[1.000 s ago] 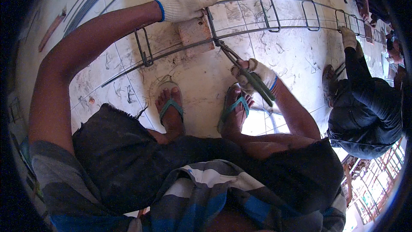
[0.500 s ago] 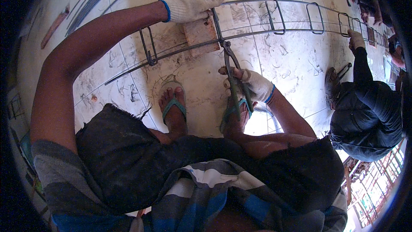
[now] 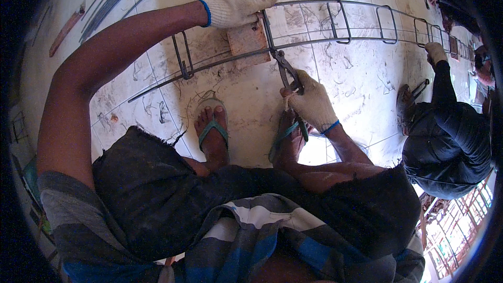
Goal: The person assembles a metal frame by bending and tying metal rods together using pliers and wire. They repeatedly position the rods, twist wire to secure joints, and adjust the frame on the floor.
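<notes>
the steel bar frame [image 3: 309,41] spans left to right above the floor [image 3: 246,120], with rectangular ties [image 3: 344,20] along its length. the head of the pincers [image 3: 283,64] is at the crossing of the near bar and one tie. the gloved right hand [image 3: 313,99] has its fingers closed around the handles. the gloved left hand [image 3: 233,10] lies at the far bar, fingers extended; whether it grips cannot be told. a reddish block [image 3: 249,44] sits beneath the frame. at right, a co-worker's gloved hand [image 3: 436,53] is at the near bar.

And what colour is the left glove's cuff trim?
The cuff trim is blue, clearest in the head view.
</notes>
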